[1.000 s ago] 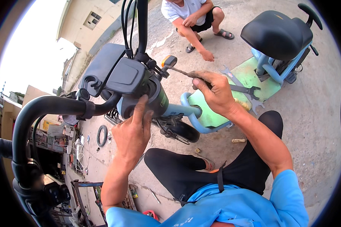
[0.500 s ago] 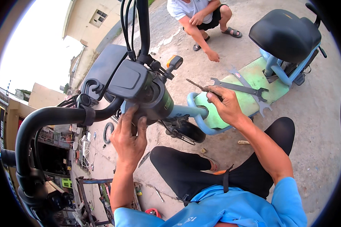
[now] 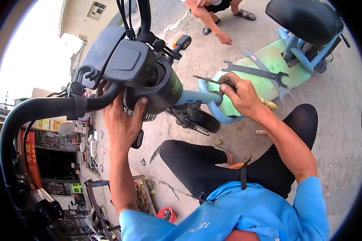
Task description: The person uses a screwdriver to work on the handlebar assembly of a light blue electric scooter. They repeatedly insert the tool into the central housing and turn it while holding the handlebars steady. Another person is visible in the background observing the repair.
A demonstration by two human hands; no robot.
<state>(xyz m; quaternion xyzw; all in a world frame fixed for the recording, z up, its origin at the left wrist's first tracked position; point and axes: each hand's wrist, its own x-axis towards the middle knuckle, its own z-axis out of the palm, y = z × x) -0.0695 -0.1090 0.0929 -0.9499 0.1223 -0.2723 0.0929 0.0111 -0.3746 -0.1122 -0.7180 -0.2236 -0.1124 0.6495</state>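
Note:
My left hand (image 3: 122, 116) is closed round the lower part of an electric scooter's black front housing (image 3: 165, 86); the thumb lies on the near side and some fingers are hidden behind. In my right hand (image 3: 241, 94) is a screwdriver (image 3: 207, 79), its thin brown shaft pointing left toward the blue steering column (image 3: 191, 97). A yellowish handle (image 3: 268, 104) shows past my wrist, seemingly its other end. Beyond that hand, two flat open-ended wrenches lie crossed on the green footboard (image 3: 231, 109): a dark one (image 3: 251, 71) over a lighter one (image 3: 275, 86).
Black handlebars (image 3: 48, 105) curve along the left, and the black seat (image 3: 303, 20) stands at the upper right. Another person's hand (image 3: 224, 38) hangs near the footboard. On the ground are a red bowl (image 3: 173, 217), a metal frame (image 3: 90, 193) and white cables (image 3: 94, 150).
My left hand has reached further round the housing, its fingers passing behind it. The screwdriver's shaft lies flatter, and the yellowish handle has come into view. The whole view has shifted slightly.

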